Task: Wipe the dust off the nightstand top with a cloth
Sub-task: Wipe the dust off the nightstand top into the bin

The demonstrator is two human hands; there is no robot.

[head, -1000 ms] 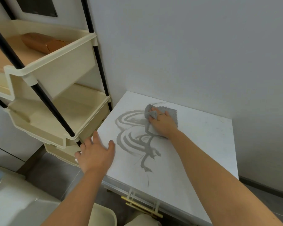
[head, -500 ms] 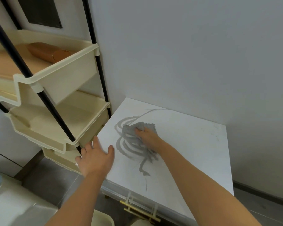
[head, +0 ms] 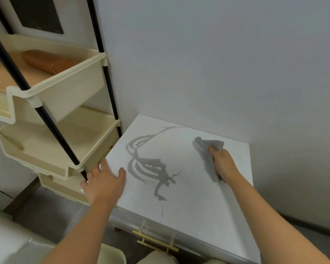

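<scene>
Head-worn camera looks steeply down, close over the nightstand top [head: 198,206].

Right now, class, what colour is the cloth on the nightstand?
Grey; the cloth shows best in the head view.

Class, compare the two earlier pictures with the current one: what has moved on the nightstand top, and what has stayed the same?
The right hand, gripping the grey cloth throughout, swept from the left-centre of the nightstand top across to its right side, leaving the grey streaks uncovered. The left hand stayed open on the left edge.
</scene>
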